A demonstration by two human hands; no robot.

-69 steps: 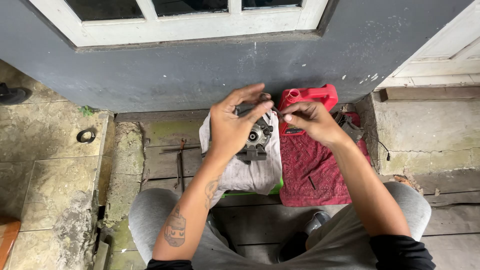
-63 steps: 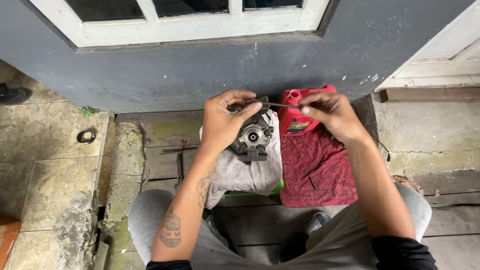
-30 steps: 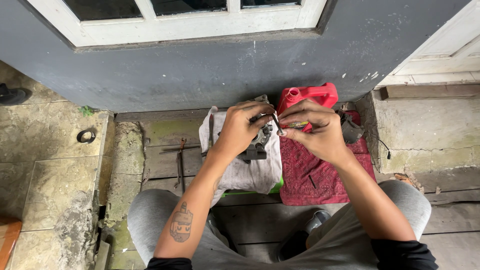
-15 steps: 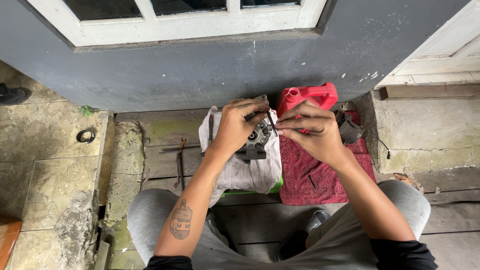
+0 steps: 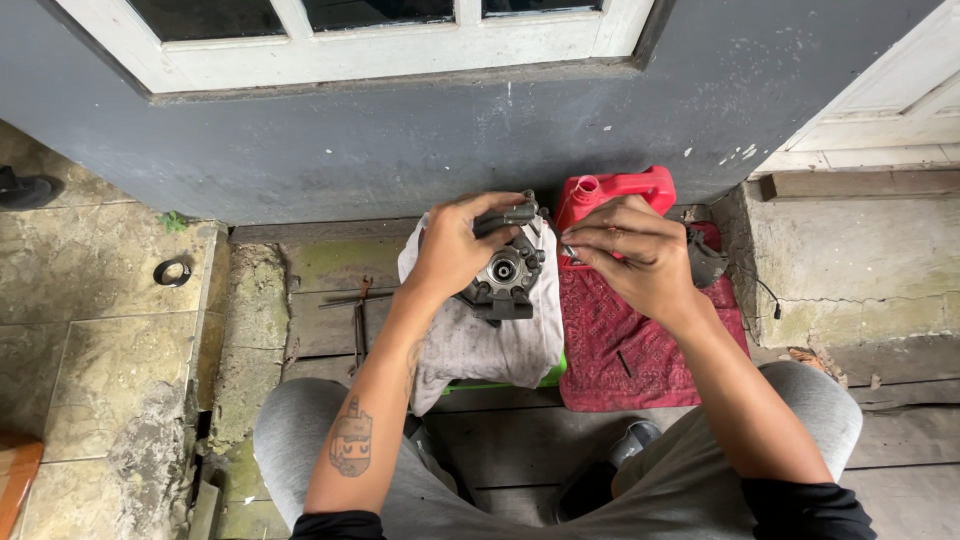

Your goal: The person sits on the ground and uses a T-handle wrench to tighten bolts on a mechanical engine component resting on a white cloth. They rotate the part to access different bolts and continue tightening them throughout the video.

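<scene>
Now the left hand (image 5: 455, 250) wraps over the far side of a grey metal engine part (image 5: 503, 275), fingers closed on its top edge, pinning it on a pale, grubby rag (image 5: 480, 345) spread over the wooden floor (image 5: 320, 320). Just to the right, the right hand (image 5: 630, 255) pinches a thin metal tool (image 5: 566, 250), fingertips closed tight on it, its tip right beside the part's upper right corner. To my eye, the step goes best with the part clamped dead steady and the tool fed in straight, without prying. That part is cast, lumpy, with a round bright hub at its centre. Behind the right hand stands a glossy red plastic can (image 5: 620, 188), and under the wrist lies a patterned red cloth (image 5: 625, 345).
</scene>
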